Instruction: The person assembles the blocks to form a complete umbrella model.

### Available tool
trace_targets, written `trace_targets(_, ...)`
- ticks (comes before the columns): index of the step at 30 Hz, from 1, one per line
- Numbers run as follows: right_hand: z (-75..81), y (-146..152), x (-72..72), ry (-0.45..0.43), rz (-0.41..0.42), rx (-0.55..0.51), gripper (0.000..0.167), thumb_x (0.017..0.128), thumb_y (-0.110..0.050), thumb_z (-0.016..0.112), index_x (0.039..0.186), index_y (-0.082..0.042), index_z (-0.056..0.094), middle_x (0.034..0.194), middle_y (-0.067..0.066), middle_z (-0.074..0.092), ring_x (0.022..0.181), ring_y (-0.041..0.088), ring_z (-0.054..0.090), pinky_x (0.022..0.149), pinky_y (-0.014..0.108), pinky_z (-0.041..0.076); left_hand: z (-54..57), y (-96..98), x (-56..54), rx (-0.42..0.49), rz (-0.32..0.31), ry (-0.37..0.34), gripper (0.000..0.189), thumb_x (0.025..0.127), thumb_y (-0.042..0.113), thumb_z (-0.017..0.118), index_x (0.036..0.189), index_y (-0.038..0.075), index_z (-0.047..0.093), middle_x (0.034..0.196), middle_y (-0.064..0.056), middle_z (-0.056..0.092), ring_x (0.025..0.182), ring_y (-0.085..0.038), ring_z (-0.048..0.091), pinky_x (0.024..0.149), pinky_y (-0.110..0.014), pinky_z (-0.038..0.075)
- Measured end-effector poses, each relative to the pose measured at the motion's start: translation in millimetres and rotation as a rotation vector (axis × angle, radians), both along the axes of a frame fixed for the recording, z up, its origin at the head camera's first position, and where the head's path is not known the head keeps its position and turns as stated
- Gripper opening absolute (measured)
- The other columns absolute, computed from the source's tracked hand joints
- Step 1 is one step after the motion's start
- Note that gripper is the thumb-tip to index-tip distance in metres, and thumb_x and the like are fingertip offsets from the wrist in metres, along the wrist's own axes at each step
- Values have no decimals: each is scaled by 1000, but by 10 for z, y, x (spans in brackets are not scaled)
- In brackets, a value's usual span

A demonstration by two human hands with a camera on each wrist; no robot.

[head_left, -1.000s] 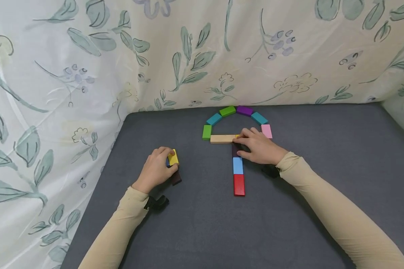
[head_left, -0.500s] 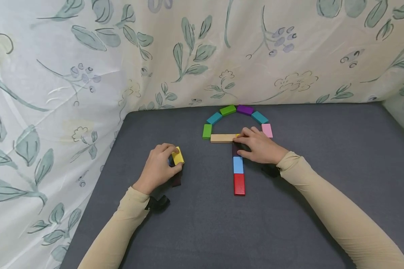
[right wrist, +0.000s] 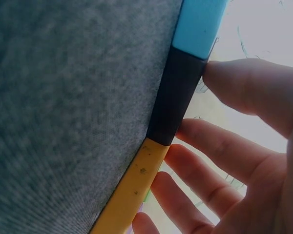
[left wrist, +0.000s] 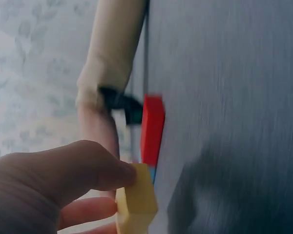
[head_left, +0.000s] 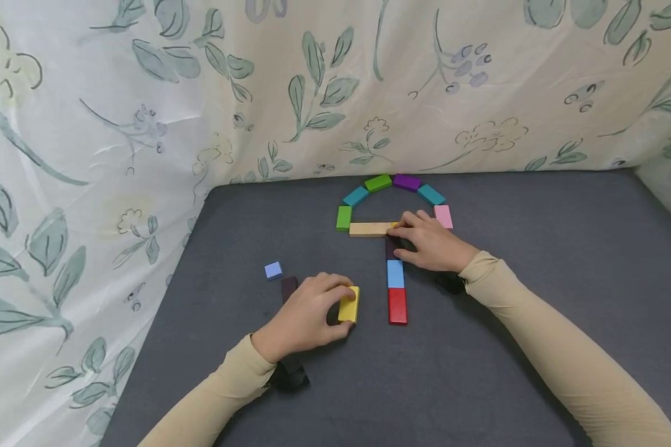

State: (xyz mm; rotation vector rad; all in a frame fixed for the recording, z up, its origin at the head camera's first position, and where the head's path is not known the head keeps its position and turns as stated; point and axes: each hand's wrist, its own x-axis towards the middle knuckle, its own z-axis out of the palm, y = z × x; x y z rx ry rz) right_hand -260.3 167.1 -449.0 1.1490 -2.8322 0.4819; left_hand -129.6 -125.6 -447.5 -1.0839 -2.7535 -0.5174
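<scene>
My left hand (head_left: 307, 313) pinches a yellow block (head_left: 349, 307) between thumb and fingers, left of the red block (head_left: 397, 307). The left wrist view shows the thumb on one face of this yellow block (left wrist: 141, 192). My right hand (head_left: 438, 245) rests by the top of the column, fingers extended. In the right wrist view its thumb and fingertips touch the side of a black block (right wrist: 175, 95) and a yellow-orange block (right wrist: 132, 187). Below the black block come a light blue block (head_left: 395, 274) and the red one. A beige block (head_left: 368, 230) lies crosswise above, partly under the hand's outline.
Green (head_left: 343, 218), teal (head_left: 356, 197), purple (head_left: 407, 182) and pink (head_left: 443, 217) blocks are among those forming an arch at the back. Left lie a small blue block (head_left: 273, 270) and a dark brown block (head_left: 289, 287) on the grey table (head_left: 481, 385). Patterned cloth (head_left: 425, 124) hangs behind.
My left hand has lifted the yellow block away from the blue and dark brown blocks and carried it right and nearer the front. The right hand stays in place.
</scene>
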Motion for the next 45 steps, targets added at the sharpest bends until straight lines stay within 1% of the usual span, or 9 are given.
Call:
trace_targets(5, 7, 0, -10, 5, 1, 2, 48, 93, -22, 79, 135, -3, 69, 111, 12, 60, 96, 27, 49, 79, 38, 42, -9, 117, 117, -27, -101, -81, 37, 86, 29, 84, 118, 15, 73, 132, 0, 66, 114, -15, 61, 96, -37, 53)
trace_targets(9, -3, -4, -11, 5, 5, 3, 48, 93, -22, 79, 135, -2, 69, 111, 12, 60, 97, 27, 49, 79, 38, 43, -51, 166, 172, -60, -146, -132, 36, 88, 28, 82, 121, 17, 72, 133, 2, 65, 115, -12, 60, 95, -34, 52)
trace_targets(14, -19, -11, -6, -5, 6, 1, 48, 93, -22, 79, 135, -3, 69, 112, 12, 60, 98, 27, 50, 80, 39, 44, -90, 174, 198, -67, -172, -186, 35, 90, 25, 80, 123, 17, 71, 136, 3, 63, 117, -12, 60, 98, -33, 52)
trace_targets(18, -20, -11, -14, -1, 1, 3, 48, 93, -22, 79, 135, -3, 69, 112, 12, 60, 98, 28, 50, 80, 39, 43, -79, 157, 176, -22, -185, -270, 38, 90, 21, 80, 127, 15, 70, 144, 0, 58, 124, -14, 59, 107, -30, 49)
trace_targets(21, -11, -11, -22, -1, 0, 7, 48, 93, -23, 79, 136, -3, 69, 113, 12, 60, 98, 28, 50, 81, 39, 43, -60, 139, 157, 19, -175, -337, 42, 90, 21, 82, 129, 14, 68, 146, -3, 53, 126, -13, 58, 109, -27, 49)
trace_targets(23, -3, -11, -27, -3, 0, 4, 48, 93, -23, 79, 136, -3, 68, 113, 13, 60, 99, 28, 50, 81, 40, 43, -54, 133, 149, 36, -170, -358, 43, 90, 21, 83, 129, 13, 68, 143, -3, 52, 123, -12, 59, 107, -25, 49)
trace_targets(28, 5, -7, -31, 3, 7, -4, 48, 93, -23, 78, 136, -3, 69, 113, 13, 60, 97, 28, 49, 80, 39, 42, -61, 145, 140, 45, -192, -367, 39, 89, 19, 83, 125, 12, 69, 136, 0, 53, 121, -11, 59, 105, -22, 49)
trace_targets(36, 6, 8, -18, 9, 15, -17, 48, 92, -22, 79, 135, -3, 69, 112, 13, 60, 97, 28, 49, 80, 39, 42, -106, 214, 170, 91, -256, -357, 33, 89, 13, 82, 119, 13, 69, 136, 0, 55, 122, -12, 60, 105, -20, 48)
trace_targets(45, 27, 0, 7, -1, 10, -8, 48, 92, -21, 79, 135, -2, 69, 111, 13, 60, 97, 28, 48, 80, 39, 41, -155, 288, 225, 121, -284, -345, 31, 90, 15, 82, 118, 13, 69, 135, 0, 56, 123, -11, 59, 106, -19, 47)
